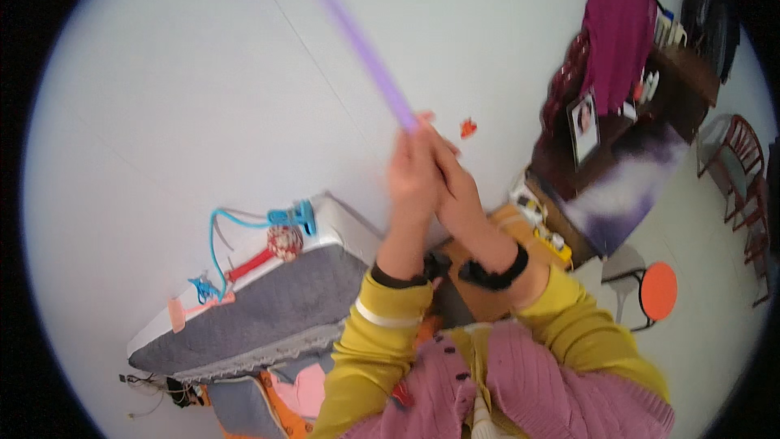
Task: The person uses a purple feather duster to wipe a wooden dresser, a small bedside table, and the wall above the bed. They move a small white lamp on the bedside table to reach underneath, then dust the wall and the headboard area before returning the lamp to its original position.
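Observation:
My left hand (414,174) and my right hand (454,186) are raised before me, close against each other, both gripping the lower end of a long purple stick (372,64). The stick slants up and to the left, out of the top of the view, and is blurred; what it is tipped with is hidden. Behind it lies a pale wall (244,97), on which a small red and orange decoration (468,128) shows just right of my hands. Yellow sleeves and black cuffs cover my forearms.
At lower left, a grey padded headboard (280,299) bears a blue clip holder (292,217) with a bent arm, a red-handled item with a patterned round head (284,242) and a pink razor-like tool (178,314). Dark furniture with a framed picture (585,128), an orange-topped stool (659,291) and chairs (740,161) stand right.

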`<state>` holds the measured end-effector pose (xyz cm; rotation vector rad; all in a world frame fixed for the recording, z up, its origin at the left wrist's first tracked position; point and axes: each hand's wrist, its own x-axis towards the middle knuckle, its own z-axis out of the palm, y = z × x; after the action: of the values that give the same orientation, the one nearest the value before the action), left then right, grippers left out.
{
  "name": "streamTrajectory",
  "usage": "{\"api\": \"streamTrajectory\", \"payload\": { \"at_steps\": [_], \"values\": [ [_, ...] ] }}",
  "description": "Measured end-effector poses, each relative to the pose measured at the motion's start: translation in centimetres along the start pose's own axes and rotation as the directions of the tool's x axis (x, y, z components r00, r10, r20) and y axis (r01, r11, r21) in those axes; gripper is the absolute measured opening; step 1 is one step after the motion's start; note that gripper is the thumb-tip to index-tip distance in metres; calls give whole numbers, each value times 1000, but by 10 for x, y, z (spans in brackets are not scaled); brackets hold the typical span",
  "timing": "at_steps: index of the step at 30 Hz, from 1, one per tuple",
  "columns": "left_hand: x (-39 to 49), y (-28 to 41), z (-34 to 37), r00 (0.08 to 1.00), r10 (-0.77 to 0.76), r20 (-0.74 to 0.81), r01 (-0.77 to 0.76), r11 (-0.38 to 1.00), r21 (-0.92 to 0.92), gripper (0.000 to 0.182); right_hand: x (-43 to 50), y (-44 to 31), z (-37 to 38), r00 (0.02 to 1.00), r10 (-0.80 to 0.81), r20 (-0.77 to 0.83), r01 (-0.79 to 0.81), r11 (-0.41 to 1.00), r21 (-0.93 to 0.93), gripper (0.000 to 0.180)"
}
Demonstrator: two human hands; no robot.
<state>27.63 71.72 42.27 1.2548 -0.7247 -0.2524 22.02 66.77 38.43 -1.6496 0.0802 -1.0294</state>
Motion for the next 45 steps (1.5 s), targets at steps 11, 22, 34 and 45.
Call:
{"api": "streamTrajectory", "payload": {
  "at_steps": [11, 22, 34, 45],
  "values": [
    [15, -24, 14, 987, -58, 151, 34, 988, 153, 33, 5, 12, -2, 978, 101, -181, -33, 937, 348, 59],
    [-24, -28, -6, 914, 157, -373, -280, 911, -302, 37, 11, -4, -13, 880, 12, 474, 88, 978, -188, 55],
    [-9, -75, 19, 932, -314, 183, 124, 747, 653, 38, -54, 60, -14, 803, 595, -14, -403, 560, 724, 40],
    [-74, -122, -39, 983, -26, -183, 6, 994, -112, 44, -80, 51, -47, 911, 145, 385, 33, 908, -418, 58]
  ]
}}
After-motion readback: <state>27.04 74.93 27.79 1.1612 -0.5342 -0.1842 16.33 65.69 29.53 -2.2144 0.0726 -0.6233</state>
